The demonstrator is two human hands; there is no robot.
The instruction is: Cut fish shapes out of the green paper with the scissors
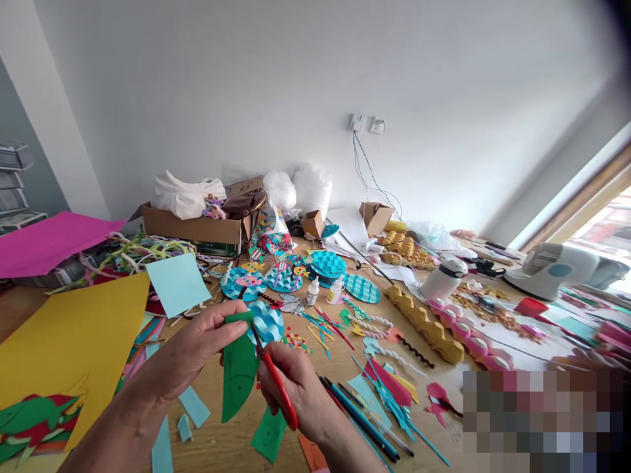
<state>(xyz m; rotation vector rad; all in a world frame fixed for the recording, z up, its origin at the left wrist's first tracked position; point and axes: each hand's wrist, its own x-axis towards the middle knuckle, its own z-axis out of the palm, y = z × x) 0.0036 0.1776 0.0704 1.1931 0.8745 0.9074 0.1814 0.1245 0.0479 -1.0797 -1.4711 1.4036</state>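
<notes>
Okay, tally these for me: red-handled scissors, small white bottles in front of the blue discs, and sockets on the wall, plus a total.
Red-handled scissors: 1
Small white bottles: 2
Wall sockets: 2
Total: 5

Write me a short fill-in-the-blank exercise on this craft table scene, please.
1. The right hand holds a pair of red-handled ____.
2. The paper in the left hand is coloured ____.
3. At the left edge, the large sheet beyond the yellow sheet is ____.
4. Near the middle of the table are two small white ____ with nozzles.

Missing words: scissors; green; pink; bottles.
</notes>
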